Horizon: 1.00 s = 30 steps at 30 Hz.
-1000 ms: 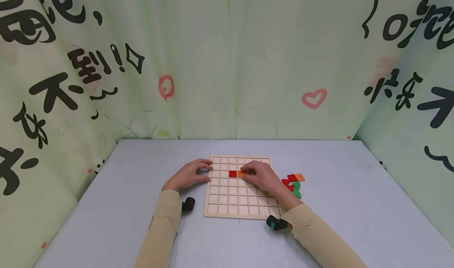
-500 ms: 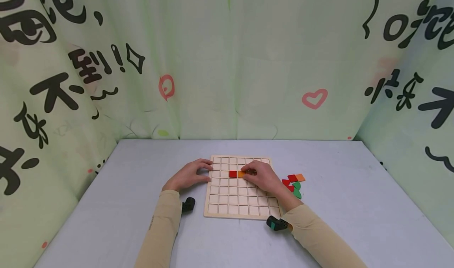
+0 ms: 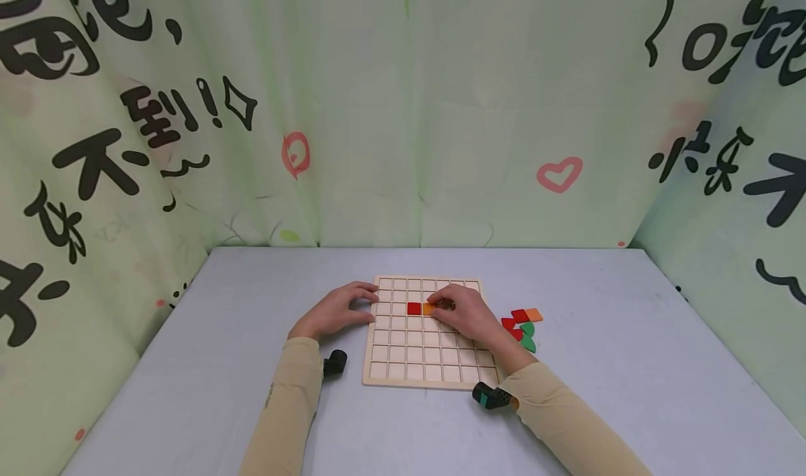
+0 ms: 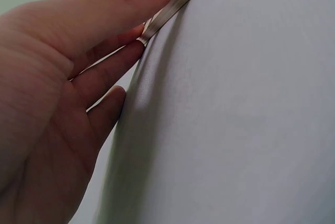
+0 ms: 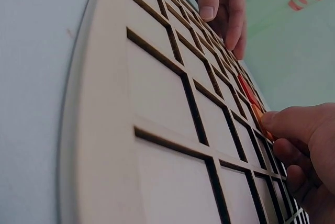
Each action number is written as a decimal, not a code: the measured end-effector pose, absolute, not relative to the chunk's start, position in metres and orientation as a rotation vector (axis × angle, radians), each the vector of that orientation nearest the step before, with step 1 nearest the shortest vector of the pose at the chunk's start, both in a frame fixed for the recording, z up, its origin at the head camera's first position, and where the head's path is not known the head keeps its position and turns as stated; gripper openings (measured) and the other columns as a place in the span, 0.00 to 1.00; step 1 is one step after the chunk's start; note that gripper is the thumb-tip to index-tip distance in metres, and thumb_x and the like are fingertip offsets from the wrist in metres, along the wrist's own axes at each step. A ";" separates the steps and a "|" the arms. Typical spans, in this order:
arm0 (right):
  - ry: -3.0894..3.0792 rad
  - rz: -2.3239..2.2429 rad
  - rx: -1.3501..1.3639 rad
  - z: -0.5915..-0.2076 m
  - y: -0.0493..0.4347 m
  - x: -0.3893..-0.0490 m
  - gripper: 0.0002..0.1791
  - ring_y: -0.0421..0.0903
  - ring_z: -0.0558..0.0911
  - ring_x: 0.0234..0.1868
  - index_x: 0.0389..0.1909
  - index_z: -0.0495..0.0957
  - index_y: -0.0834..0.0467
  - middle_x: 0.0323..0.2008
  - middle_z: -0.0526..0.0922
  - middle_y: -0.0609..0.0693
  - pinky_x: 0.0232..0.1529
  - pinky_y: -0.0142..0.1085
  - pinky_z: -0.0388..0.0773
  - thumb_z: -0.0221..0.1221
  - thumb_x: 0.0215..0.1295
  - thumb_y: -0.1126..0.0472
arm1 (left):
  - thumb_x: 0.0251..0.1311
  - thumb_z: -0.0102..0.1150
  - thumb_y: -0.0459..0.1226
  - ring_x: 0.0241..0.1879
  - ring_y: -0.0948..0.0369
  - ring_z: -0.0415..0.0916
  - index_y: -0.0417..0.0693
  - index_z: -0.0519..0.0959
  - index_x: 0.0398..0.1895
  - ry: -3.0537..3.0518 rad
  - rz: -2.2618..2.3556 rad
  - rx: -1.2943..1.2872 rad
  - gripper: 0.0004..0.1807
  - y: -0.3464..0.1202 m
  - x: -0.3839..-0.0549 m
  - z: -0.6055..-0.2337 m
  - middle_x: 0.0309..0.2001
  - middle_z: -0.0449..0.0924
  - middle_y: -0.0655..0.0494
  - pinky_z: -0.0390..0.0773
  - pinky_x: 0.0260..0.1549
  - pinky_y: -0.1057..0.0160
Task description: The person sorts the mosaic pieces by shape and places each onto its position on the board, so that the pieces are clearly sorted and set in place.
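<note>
A wooden grid board (image 3: pixel 403 372) lies on the table, divided into square cells. One cell holds a red square tile (image 3: pixel 413 309); an orange tile (image 3: pixel 427 309) sits in the cell to its right. My right hand (image 3: pixel 467 315) pinches this orange tile, and in the right wrist view the thumb lies against it with the other fingers curled below. Part of the tile is hidden by the fingers. My left hand (image 3: pixel 338 311) rests against the board's left edge, its thumb and fingers spread and touching the rim, as the left wrist view also shows.
Right of the board lie several loose pieces: an orange tile (image 3: pixel 534 314), red tiles (image 3: pixel 519 316) and green rounded pieces (image 3: pixel 528 343). My right forearm passes close to them. Printed curtains (image 3: pixel 478 112) stand behind the table (image 3: pixel 252 273) and at both sides.
</note>
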State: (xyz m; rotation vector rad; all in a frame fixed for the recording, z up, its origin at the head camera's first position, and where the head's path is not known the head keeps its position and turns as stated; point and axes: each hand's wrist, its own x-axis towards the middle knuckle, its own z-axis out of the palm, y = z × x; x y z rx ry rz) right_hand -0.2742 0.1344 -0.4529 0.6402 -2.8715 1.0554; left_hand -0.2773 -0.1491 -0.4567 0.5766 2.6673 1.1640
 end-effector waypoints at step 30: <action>-2.876 1.153 0.454 -0.444 0.163 -0.266 0.15 0.48 0.81 0.45 0.51 0.82 0.57 0.49 0.82 0.52 0.46 0.42 0.81 0.62 0.66 0.57 | 0.56 0.70 0.37 0.70 0.54 0.60 0.45 0.81 0.52 2.659 1.175 0.571 0.19 -0.150 -0.279 -0.459 0.66 0.70 0.57 0.61 0.69 0.54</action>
